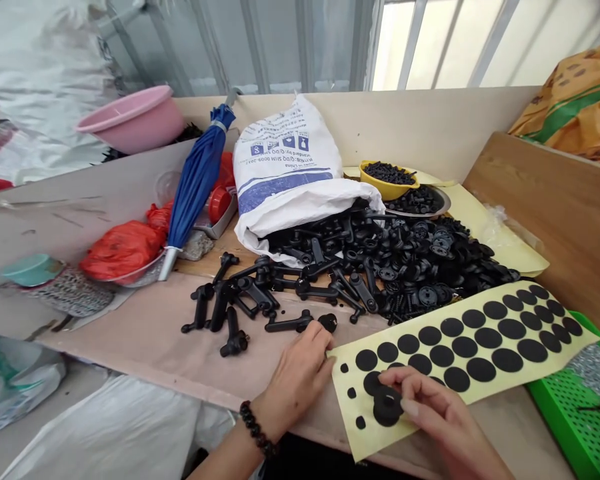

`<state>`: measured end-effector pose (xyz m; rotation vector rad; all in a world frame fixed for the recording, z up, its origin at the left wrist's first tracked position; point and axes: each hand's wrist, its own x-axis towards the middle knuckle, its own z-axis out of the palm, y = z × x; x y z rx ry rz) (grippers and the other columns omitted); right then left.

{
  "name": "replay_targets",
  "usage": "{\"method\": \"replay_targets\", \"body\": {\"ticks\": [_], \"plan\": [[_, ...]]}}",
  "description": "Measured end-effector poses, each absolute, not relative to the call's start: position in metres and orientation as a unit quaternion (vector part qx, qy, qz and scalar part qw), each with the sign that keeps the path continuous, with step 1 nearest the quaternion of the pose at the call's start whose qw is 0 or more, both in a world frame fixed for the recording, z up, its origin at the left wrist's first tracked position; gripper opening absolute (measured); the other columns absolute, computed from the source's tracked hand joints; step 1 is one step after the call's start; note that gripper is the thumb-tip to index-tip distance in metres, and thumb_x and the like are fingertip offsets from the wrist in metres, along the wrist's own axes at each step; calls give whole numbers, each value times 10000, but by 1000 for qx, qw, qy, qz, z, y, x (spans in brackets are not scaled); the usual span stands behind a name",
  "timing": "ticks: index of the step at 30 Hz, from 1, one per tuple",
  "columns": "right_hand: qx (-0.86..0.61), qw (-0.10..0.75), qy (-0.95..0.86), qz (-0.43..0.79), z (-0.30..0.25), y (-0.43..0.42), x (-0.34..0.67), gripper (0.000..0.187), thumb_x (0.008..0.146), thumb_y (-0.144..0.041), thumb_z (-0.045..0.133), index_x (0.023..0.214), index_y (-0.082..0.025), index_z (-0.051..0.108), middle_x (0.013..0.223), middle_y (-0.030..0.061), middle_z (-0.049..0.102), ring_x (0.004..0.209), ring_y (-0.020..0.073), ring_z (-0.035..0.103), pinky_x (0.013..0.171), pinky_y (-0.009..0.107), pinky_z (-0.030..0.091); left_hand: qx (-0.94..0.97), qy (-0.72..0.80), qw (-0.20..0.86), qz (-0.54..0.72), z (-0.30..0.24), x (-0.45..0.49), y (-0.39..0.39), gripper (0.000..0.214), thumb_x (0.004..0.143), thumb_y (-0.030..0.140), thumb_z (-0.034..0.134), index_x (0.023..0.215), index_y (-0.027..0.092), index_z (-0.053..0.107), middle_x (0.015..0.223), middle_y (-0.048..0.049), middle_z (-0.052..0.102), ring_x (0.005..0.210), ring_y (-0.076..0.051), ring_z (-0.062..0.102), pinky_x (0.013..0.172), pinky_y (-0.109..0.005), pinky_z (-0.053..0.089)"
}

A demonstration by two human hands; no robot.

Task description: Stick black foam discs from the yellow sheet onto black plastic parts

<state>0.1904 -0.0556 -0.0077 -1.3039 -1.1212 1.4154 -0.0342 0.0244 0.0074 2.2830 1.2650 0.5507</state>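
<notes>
My right hand [430, 403] pinches a black round part with a hole in its middle [387, 405] between thumb and fingers, over a yellow sheet of adhesive pads [349, 440]. Rows of black round pads [464, 347] are stuck on that sheet, with a few small black spots at its left end. My left hand [300, 363], wearing a dark bead bracelet [257, 430], is curled beside the sheet's left edge. Its fingertips are hidden. Just beyond its knuckles lies a black crank-shaped plastic part [287, 325] and a round black end [329, 323].
Several black crank parts [235, 333] lie ahead. A white woven sack [290, 160] spills a heap of black parts [430, 250]. Behind are a yellow bowl [383, 190] and a metal bowl [443, 200]. A folded blue umbrella [195, 180] leans left; a green basket [563, 413] stands right.
</notes>
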Motion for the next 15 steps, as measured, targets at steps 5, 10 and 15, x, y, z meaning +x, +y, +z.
{"method": "replay_targets", "body": {"ticks": [5, 10, 15], "plan": [[-528, 431, -465, 565, -11, -54, 192, 274, 750, -437, 613, 631, -207, 524, 1039, 123, 661, 1039, 306, 558, 805, 386, 469, 815, 486, 224, 222, 1, -36, 27, 440, 774, 34, 374, 1179, 203, 412, 1121, -77, 486, 986, -194, 530, 830, -322, 457], [-518, 456, -438, 576, -4, -48, 192, 277, 719, -426, 649, 613, -197, 534, 1025, 122, 659, 941, 294, 587, 727, 367, 489, 803, 469, 309, 201, 14, -34, 31, 362, 773, 98, 442, 1105, 214, 530, 989, -44, 596, 937, -212, 554, 827, -328, 443], [-492, 497, -393, 596, 8, -41, 188, 260, 698, -388, 680, 602, -184, 550, 1041, 116, 635, 903, 272, 590, 694, 342, 488, 703, 422, 527, 223, 26, -21, 28, 389, 687, 62, 471, 1037, 195, 576, 919, -18, 660, 874, -190, 602, 726, -252, 451]]}}
